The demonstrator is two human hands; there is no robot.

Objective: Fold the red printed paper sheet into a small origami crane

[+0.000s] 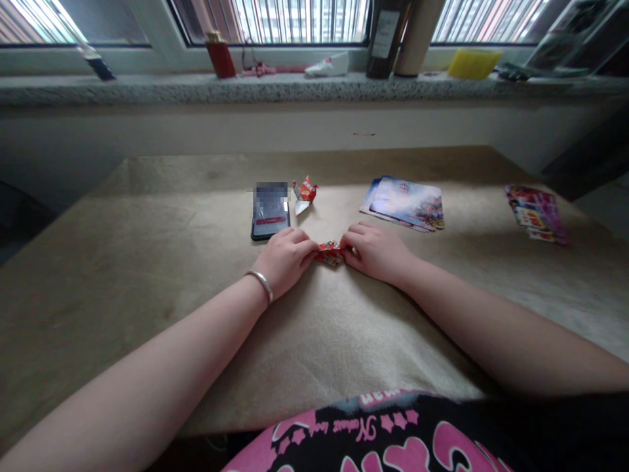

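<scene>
A small folded piece of red patterned paper lies on the beige table between my two hands. My left hand, with a silver bangle on the wrist, pinches the paper's left end with curled fingers. My right hand pinches its right end the same way. Both hands rest on the tabletop. Just beyond them stands a finished paper crane of the same red paper, next to a dark phone lying flat.
A stack of picture cards lies to the right of the crane, and colourful sheets lie near the table's right edge. The window sill behind holds a red container, a yellow sponge and dark bottles.
</scene>
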